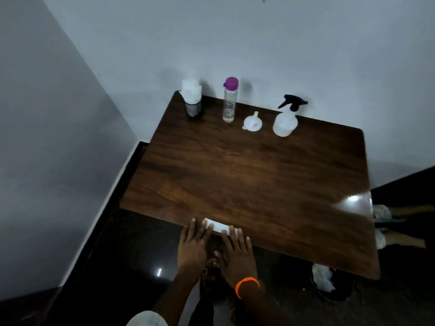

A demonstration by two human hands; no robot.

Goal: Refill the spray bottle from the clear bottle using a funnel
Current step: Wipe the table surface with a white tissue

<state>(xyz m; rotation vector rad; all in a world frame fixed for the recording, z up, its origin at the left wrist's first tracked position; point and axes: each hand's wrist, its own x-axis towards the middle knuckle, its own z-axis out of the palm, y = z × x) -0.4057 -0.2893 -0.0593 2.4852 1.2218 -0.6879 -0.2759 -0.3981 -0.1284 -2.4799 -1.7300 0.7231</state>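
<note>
Left hand and right hand lie flat, fingers straight, on a white folded cloth at the table's near edge; far off, spray bottle capped, funnel lying beside it, clear bottle lidded; nothing begun, I judge.

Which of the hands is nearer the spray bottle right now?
Right. The right hand lies at the near table edge, the spray bottle far ahead and to its right. The left hand lies beside it, further left, so slightly farther away.
</note>
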